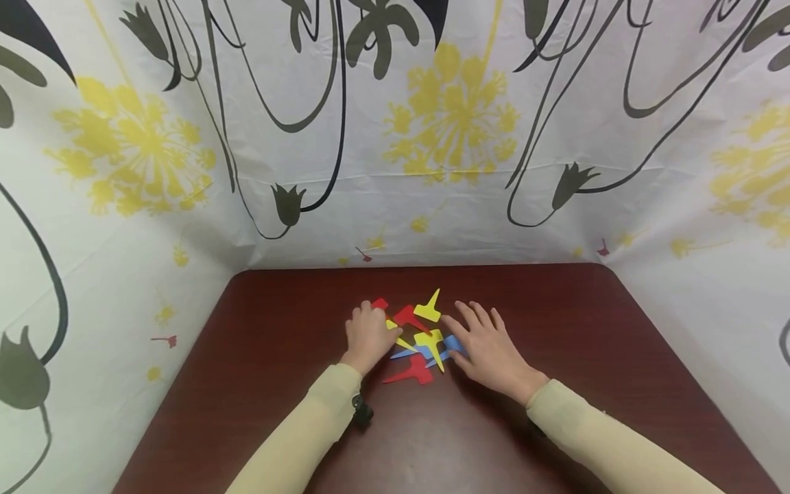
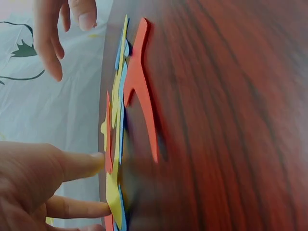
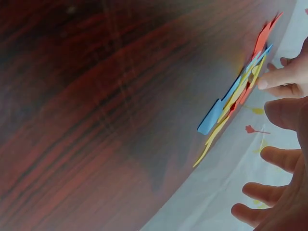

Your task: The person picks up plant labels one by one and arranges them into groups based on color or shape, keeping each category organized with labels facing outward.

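A loose pile of flat T-shaped plant labels in red, yellow and blue lies on the dark wood table. At its left side, my left hand (image 1: 368, 337) touches the labels; in the left wrist view its straight fingers reach a yellow label (image 2: 113, 195) and a red one beside it. My right hand (image 1: 494, 353) spreads its fingers at the pile's right side, with its fingertips close to a blue label (image 1: 453, 343). Between the hands are a yellow label (image 1: 428, 339) and, nearer me, a red label (image 1: 418, 370). Another yellow label (image 1: 428, 311) points away at the back.
The brown table (image 1: 420, 439) has rounded far corners. White cloth (image 1: 370, 151) printed with grey and yellow flowers hangs behind it and on both sides. A small black device (image 1: 362, 412) sits at the left wrist.
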Demonstrator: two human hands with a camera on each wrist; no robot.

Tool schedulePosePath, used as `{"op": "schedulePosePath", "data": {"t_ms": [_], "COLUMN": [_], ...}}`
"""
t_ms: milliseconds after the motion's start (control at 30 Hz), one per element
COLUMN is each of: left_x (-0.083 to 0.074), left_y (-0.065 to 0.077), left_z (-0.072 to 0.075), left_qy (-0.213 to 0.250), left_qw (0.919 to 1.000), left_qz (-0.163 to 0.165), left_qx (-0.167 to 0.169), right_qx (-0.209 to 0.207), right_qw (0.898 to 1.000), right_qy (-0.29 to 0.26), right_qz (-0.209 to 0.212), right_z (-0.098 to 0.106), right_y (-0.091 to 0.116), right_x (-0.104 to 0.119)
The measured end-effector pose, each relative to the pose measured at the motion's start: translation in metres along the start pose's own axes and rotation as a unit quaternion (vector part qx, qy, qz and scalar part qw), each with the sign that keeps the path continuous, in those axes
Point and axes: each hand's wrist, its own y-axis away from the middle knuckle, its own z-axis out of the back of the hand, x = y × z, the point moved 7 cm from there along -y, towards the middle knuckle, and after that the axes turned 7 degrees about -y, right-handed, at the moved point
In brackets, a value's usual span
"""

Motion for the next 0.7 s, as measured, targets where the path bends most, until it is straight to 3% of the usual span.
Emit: {"op": "schedulePosePath", "data": {"t_ms": [300,700], "left_x": [-0.0044,-0.0094], "left_y": [-0.0024,-0.0090], "left_z": [-0.0046,-0.0066], "left_qy": [-0.017,-0.007], "left_qw": [0.9994,0.9997], "left_qz": [0.030,0.003], "left_qx": [0.011,0.021], "right_qx": [-0.005,-0.006], "right_qw": [1.000,1.000], "right_qy": [0.005,-0.003], "right_qz": [0.006,0.000], "right_z": [0.0004,-0.0024], "right_y": [-0.0005,0.0009], "right_x": [0.0020,-0.0008]}}
